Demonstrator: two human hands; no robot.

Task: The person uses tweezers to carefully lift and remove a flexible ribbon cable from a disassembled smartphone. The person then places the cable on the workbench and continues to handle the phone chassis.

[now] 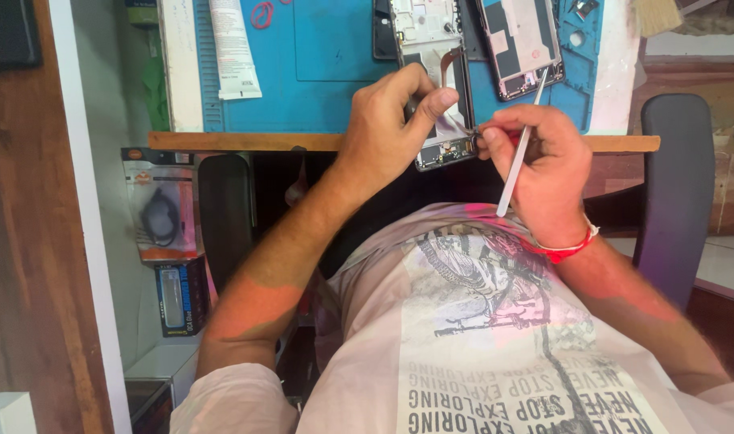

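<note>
An opened phone body with its inner frame and boards showing lies on a blue work mat, its near end at the desk's front edge. My left hand rests on that near end, thumb and fingers pinching its side. My right hand grips a thin white tool like a pen, with another small red-tipped piece between the fingertips, touching the phone's lower corner. A red band sits on my right wrist.
A second opened phone part lies on the mat to the right. A white tube rests at the mat's left. Black chair armrests flank my lap. Packaged accessories hang at the left by a wooden panel.
</note>
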